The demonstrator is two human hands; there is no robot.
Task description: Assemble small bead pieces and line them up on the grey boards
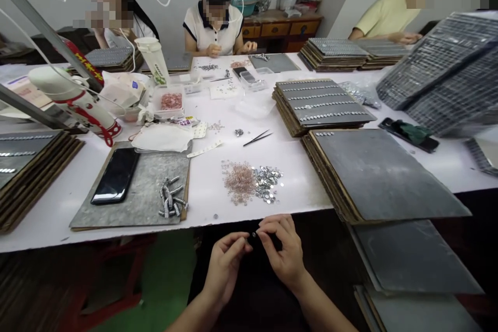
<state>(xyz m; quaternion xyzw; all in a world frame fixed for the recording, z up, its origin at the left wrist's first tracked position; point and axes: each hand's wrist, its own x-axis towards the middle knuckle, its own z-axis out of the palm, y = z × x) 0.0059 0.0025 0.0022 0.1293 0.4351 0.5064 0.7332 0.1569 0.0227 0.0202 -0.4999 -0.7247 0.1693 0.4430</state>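
Just below the table edge, over a dark lap, my left hand [229, 257] pinches thumb and forefinger together. My right hand [286, 251] faces it with fingers curled and thumb and forefinger close together. A tiny shiny round piece [254, 235] shows between the fingertips; which hand grips it I cannot tell. On the white table ahead lie a pile of small pinkish clear rings [239, 181] and, touching it, a heap of small silvery discs [268, 184]. Dark tweezers [257, 138] rest beyond them, beside a small cluster of metal bits [238, 133].
At left, a grey board [148, 187] carries a black phone [115, 175] and short metal stacks [171, 197]. Stacked boards [389, 171] stand at right, another stack [322, 104] behind, with rows of discs. Across the table sits a co-worker [213, 26]; two others flank.
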